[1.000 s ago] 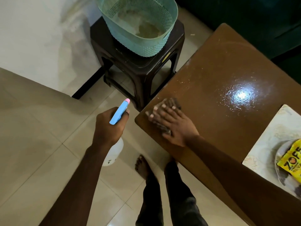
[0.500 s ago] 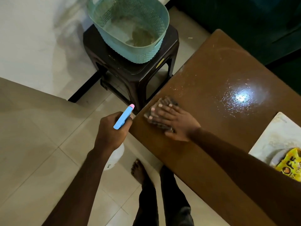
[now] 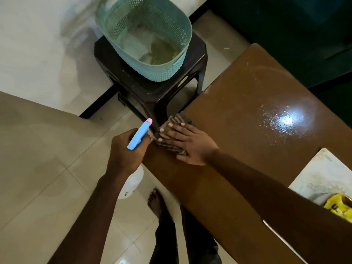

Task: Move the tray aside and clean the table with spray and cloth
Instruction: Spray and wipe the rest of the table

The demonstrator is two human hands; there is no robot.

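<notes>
Head view looks down on the right hand (image 3: 187, 144) pressed flat, fingers spread wide, on a dark striped cloth (image 3: 176, 134) at the corner of the brown counter (image 3: 238, 115); a flat palm puts even pressure over the whole rag, which suits wiping right up to the edge. The left hand (image 3: 127, 149) is wrapped around the neck of a spray bottle (image 3: 140, 136), held off the counter over the tiled floor, probably to keep it ready while out of the cloth's way (its blue trigger head has a pink tip, and the pale rounded body hangs below the fist). The counter top is smooth and glossy, with a wet sheen around the light's reflection. The tray (image 3: 320, 176), pale and mottled, lies at the counter's right end, well apart from the cloth, carrying a yellow packet (image 3: 339, 205). Beyond the corner, a perforated teal plastic basket (image 3: 144, 35) rests on a dark plastic stool (image 3: 156, 92).
</notes>
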